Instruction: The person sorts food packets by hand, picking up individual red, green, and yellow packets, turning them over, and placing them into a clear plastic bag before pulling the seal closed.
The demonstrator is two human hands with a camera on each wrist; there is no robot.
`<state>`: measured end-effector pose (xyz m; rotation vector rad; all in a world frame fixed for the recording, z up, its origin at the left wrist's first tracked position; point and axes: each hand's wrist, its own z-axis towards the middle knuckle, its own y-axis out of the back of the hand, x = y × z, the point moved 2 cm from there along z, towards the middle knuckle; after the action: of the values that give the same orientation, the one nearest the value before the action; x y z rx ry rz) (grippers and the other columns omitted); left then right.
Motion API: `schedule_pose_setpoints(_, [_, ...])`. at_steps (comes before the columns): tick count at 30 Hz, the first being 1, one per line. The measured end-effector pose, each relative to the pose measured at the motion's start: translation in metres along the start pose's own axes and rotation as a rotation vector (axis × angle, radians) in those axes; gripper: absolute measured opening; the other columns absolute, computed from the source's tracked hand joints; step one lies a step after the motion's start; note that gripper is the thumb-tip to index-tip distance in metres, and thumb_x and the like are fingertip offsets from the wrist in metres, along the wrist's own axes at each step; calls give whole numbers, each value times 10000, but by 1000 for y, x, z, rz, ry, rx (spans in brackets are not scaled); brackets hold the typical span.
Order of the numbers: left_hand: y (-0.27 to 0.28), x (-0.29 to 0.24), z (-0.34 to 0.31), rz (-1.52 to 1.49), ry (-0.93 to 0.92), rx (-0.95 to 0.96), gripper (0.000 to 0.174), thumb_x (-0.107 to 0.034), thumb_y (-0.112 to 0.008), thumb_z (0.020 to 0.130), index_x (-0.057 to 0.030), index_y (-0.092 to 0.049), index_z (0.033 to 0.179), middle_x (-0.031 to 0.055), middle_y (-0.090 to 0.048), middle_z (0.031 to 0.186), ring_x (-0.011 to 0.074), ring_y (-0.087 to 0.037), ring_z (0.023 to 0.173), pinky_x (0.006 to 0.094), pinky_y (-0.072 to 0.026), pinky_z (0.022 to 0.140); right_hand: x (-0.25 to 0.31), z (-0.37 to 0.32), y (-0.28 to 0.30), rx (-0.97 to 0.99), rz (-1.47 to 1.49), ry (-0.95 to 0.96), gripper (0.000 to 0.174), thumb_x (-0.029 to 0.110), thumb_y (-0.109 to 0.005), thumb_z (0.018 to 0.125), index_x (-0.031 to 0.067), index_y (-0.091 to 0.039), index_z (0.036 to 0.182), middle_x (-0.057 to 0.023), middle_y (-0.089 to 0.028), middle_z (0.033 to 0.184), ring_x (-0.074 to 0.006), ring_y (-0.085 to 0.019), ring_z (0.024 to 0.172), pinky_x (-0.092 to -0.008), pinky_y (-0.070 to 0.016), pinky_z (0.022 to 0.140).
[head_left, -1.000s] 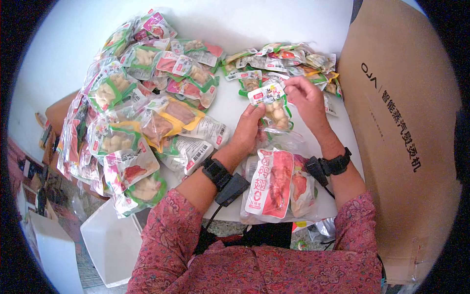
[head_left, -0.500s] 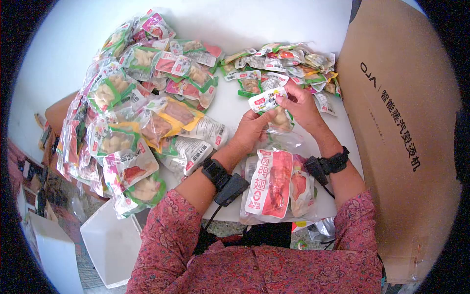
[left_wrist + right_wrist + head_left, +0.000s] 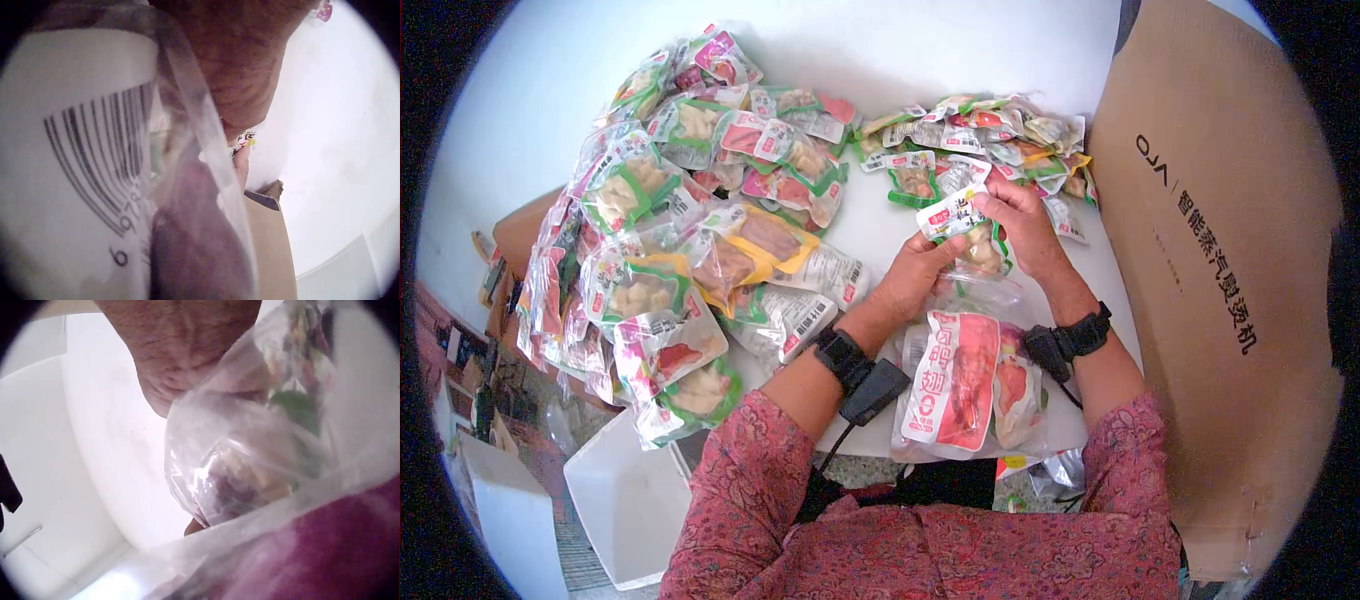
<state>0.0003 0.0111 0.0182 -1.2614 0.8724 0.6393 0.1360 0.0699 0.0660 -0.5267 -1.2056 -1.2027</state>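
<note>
One small packet (image 3: 983, 249), white-labelled, green-edged, pale lumps showing through its clear front, is pinched by both the left hand (image 3: 913, 273) and right hand (image 3: 1024, 226) above the worktop (image 3: 875, 220). Nearer lies one clear bag (image 3: 998, 292) holding at least two other packets (image 3: 962, 380); farther out are two heaps (image 3: 745, 235), too overlapped to count, and one carton (image 3: 1220, 400).

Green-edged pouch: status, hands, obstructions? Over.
Left hand and right hand both gripping green-edged pouch. Clear bag close by. Plastic partly blocking both wrist views.

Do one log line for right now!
left hand: pinches small packet; right hand: pinches same packet; clear bag: nearer body
</note>
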Motion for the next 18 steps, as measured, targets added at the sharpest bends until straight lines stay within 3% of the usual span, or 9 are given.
schedule_pose_setpoints(5, [3,1,1,18,-4,35,242,-163,-530,847,-93,-509,1078,-5,-597,870,55,-554,644,177,-413,470,0,0,0,6,20,-38,161,219,-538,818,75,-603,851,69,-529,697,-3,-415,582,-167,-308,457])
schedule_pose_setpoints(10, [0,-2,-2,-21,-6,46,243,-133,-505,858,-65,-492,1091,34,-590,932,106,-586,763,227,-494,610,2,-1,-2,4,65,-2,166,238,-546,818,83,-603,829,76,-525,688,-1,-416,582,-164,-308,459])
schedule_pose_setpoints(18, [3,0,0,-11,-8,70,284,-159,-525,846,-77,-467,1111,41,-578,960,138,-596,765,254,-515,594,1,-1,-1,-7,75,-91,176,256,-542,815,91,-604,822,80,-519,674,0,-414,568,-165,-303,454])
